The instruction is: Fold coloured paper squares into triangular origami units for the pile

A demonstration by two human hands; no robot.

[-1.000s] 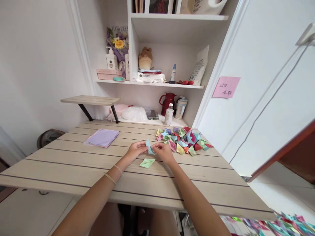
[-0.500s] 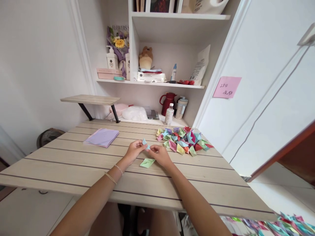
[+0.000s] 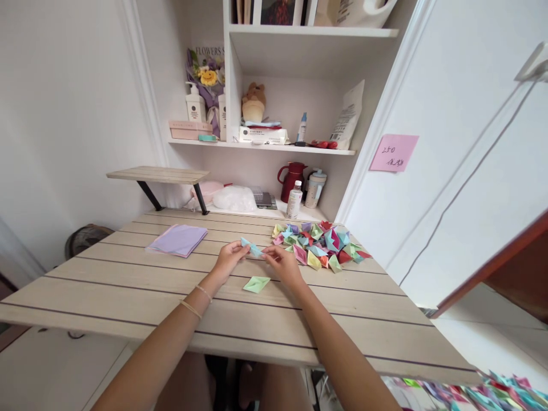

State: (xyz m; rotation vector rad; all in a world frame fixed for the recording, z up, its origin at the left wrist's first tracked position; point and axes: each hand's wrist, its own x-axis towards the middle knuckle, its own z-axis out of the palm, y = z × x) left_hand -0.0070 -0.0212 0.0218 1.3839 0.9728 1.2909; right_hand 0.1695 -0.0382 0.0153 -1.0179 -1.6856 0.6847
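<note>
Here's the light-blue folded paper (image 3: 252, 248), a slim, crisp-edged piece stretched between two sets of fingertips above the tabletop. The left hand (image 3: 231, 258) pinches its left end between thumb and fingers; the right hand (image 3: 281, 262) has the other end in a matching pinch, so the hands sit a little apart, joined only by that strip of creased colour. Just below them, nearer the body, lies a pale-green folded paper (image 3: 256, 284), a flat diamond with pointed tips and creases across its middle.

Close beyond the right hand, a heap of folded paper boats (image 3: 321, 245) bristles with sharp corners: pink, yellow, red, blue, green and purple, all matte and tumbled together. Out past the left hand, well apart from it, a stack of lilac paper sheets (image 3: 182, 238) lies flat, its edges slightly fanned. Under everything runs the pale wood-look tabletop (image 3: 240, 322), crossed by dark straight grooves.

Farther ahead of the hands, a clear plastic bottle (image 3: 294, 201) with a white cap stands before a glossy dark-red jug (image 3: 293, 180). Left of those, beyond the left hand, slumps a crinkled, translucent plastic bag (image 3: 234, 198).
</note>
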